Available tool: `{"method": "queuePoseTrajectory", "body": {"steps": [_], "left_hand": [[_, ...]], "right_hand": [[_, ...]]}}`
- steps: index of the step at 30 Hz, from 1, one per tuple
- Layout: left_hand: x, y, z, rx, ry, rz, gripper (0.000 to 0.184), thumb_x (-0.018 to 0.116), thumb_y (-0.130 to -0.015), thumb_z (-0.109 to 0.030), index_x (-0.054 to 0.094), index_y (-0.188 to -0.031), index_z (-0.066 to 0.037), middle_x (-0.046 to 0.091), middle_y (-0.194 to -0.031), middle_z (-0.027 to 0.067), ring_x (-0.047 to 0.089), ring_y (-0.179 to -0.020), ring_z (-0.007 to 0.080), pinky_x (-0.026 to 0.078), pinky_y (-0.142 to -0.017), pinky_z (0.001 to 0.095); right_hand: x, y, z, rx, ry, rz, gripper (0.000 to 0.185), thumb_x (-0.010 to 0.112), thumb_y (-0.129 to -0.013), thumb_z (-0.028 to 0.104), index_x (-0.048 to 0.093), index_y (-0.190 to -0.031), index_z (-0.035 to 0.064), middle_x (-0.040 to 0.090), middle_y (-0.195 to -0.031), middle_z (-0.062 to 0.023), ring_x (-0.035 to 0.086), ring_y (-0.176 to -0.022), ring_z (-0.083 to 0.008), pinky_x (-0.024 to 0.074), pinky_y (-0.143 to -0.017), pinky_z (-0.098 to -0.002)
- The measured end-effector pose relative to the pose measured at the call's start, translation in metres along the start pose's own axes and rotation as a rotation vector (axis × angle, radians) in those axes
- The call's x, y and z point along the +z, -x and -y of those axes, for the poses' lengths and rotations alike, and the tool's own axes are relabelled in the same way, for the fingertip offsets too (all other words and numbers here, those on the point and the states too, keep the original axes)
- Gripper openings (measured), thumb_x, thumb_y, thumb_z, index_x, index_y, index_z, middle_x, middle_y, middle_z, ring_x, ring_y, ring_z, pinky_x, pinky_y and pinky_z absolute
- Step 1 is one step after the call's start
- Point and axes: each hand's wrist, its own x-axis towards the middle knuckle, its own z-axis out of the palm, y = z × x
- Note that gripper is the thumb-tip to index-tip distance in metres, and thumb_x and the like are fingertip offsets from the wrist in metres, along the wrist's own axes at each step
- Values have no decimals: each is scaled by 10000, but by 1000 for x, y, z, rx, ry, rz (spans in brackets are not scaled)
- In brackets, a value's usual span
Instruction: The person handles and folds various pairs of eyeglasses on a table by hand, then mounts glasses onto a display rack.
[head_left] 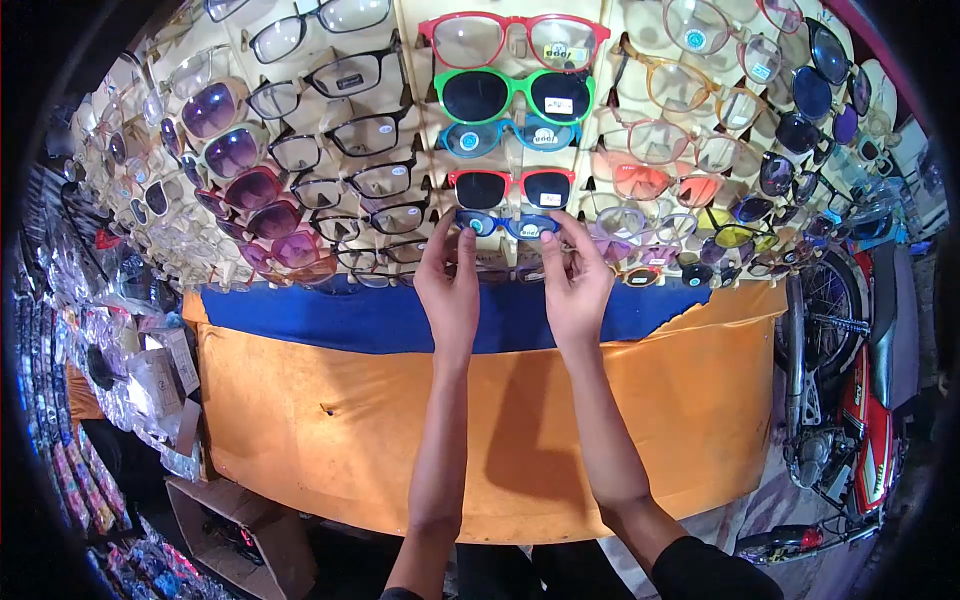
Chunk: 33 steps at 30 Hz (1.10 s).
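Note:
Between my two hands is a pair of blue-framed glasses [508,227] with stickers on the lenses, low in the middle column of the display rack. My left hand [450,290] pinches its left end, thumb in front. At the right end, my right hand [577,287] grips it the same way. Just above sit red-framed sunglasses [513,188] with dark lenses, then teal-framed glasses [510,137], green-framed sunglasses [515,95] and red-framed clear glasses [514,40]. Whether the blue pair touches the rack behind it cannot be made out.
Rows of glasses and sunglasses fill the rack on both sides. Below it hangs a blue cloth [330,318] over an orange-covered counter [330,420]. A red motorcycle [870,430] stands at right. At left are plastic-wrapped goods [130,370] and an open cardboard box [240,540].

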Motion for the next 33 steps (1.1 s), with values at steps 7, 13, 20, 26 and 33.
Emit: {"method": "queuePoseTrajectory", "body": {"steps": [7,13,20,26,33], "left_hand": [[-5,-1,-4,-149,277,34,350,643,-933,-131,572,-1252,-5,578,-762,-70,409,-628,-10,292,-516,187],[-7,10,1,-134,204,70,345,629,-938,-101,543,-1257,1,654,-845,8,556,-802,38,428,-704,199],[-10,13,6,-36,66,59,338,638,-933,-118,568,-1252,-28,639,-856,2,514,-745,31,418,-662,201],[-12,24,-25,19,-249,2,317,622,-938,-110,578,-1238,-17,634,-911,2,465,-723,17,357,-579,184],[1,3,-56,147,-234,-57,358,597,-952,-120,532,-1283,1,637,-972,42,487,-710,41,393,-586,203]], "right_hand": [[0,2,-1,44,-216,-2,249,601,-943,77,621,-1173,-15,465,-703,79,340,-572,5,258,-487,-184],[-3,10,-14,34,-151,-24,240,589,-941,55,625,-1166,-19,461,-692,76,338,-579,1,261,-482,-193],[-6,13,-16,51,-40,-18,247,591,-937,64,641,-1172,9,483,-671,53,343,-554,-13,284,-471,-207],[-20,8,10,-86,221,-20,281,575,-945,93,620,-1208,7,668,-888,-128,551,-621,-85,434,-506,-240],[-17,-17,52,15,116,27,321,545,-962,120,581,-1259,4,656,-899,-123,529,-571,-107,437,-503,-266]]}}
